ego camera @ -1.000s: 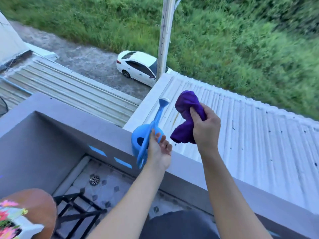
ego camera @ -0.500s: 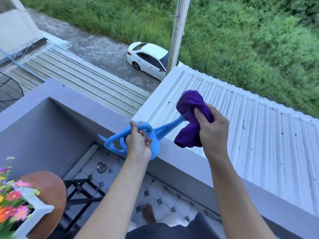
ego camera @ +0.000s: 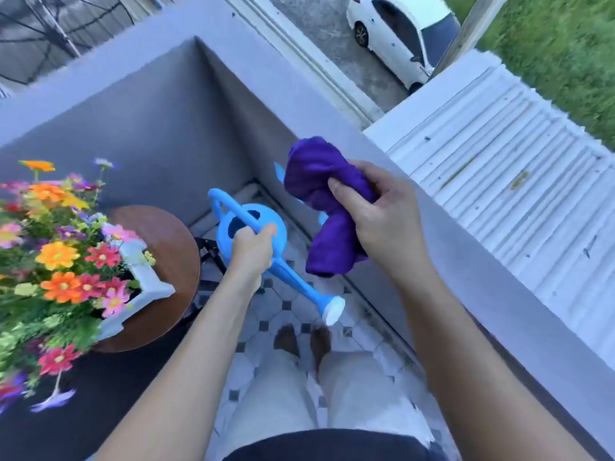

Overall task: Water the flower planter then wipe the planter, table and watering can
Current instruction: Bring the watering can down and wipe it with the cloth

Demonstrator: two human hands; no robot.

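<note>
— Head view is all I have. What do you read on my hands?

— Your left hand (ego camera: 254, 251) has its fingers wrapped tight round the long handle (ego camera: 230, 207) of the blue watering can (ego camera: 224, 236). The can is in the air above the tiled floor (ego camera: 266, 316), right of the tabletop (ego camera: 173, 241) and left of the grey parapet (ego camera: 466, 267).

— Agreed from my screen. Its spout (ego camera: 296, 281) slants down toward the near right, and the white rose end hangs over the floor just ahead of my feet (ego camera: 288, 341). And my right?

— Your right hand (ego camera: 382, 221) is clenched on the bunched purple cloth (ego camera: 316, 181), thumb pressed across the front of it. The cloth bulges out above and below the fist and sits up and to the right of the can. I cannot tell whether cloth and can touch.

— Where is the planter?

— The white planter (ego camera: 148, 282) stands on the round brown tabletop at the left, packed with orange, red and pink flowers (ego camera: 60, 254) that spill toward the near left edge. It is well apart from both hands.

— Beyond the parapet I make out a white ribbed roof (ego camera: 499, 161) on the right, and a white car (ego camera: 399, 38) parked far off at the top.
</note>
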